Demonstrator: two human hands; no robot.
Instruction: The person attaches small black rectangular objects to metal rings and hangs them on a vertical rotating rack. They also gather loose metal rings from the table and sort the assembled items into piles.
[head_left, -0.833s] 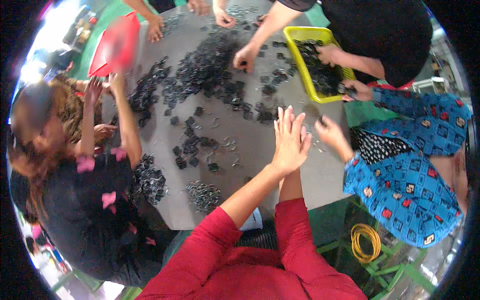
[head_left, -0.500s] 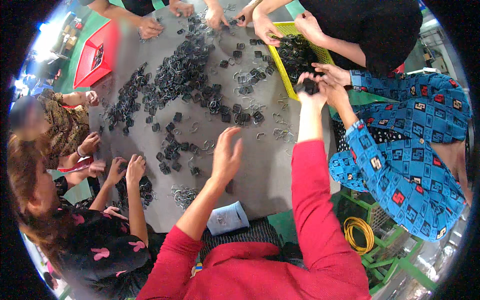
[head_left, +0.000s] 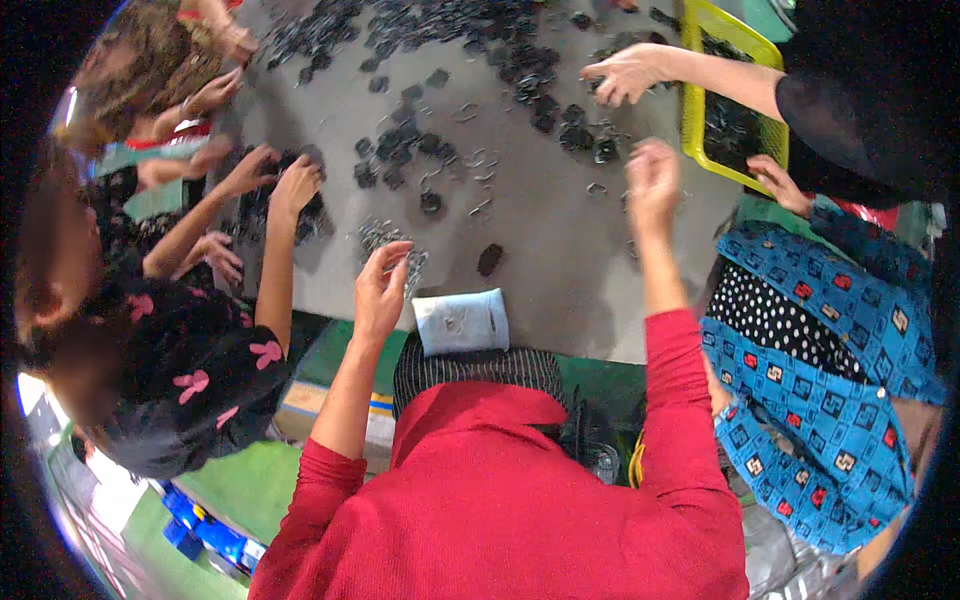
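My left hand [head_left: 380, 295] is beside a small pile of metal wire loops [head_left: 412, 262] near the table's front edge. Its fingers are loosely bent and apart, with nothing visible in them. Farther right, my right hand [head_left: 653, 185] is raised over the grey table [head_left: 570, 270]; motion smears its fingers, and I see no piece in it. Small black squarish pieces [head_left: 400, 145] and thin wire loops [head_left: 483, 165] lie scattered ahead of my hands. A dark oval piece [head_left: 490, 260] sits alone between them. Just behind it, at the front edge, is a light blue pouch-like thing [head_left: 462, 322].
A yellow basket [head_left: 692, 120] holding black pieces stands at the right edge, where a co-worker's hand [head_left: 630, 75] reaches over the table. Another person in blue patterned clothing [head_left: 820, 400] is close on my right. At left, co-workers' hands [head_left: 295, 188] handle dark pieces.
My right hand has come back from the yellow basket and the co-worker's hands; the dark pieces there are no longer in it. My left hand has drawn back toward the wire loops. The view has shifted.
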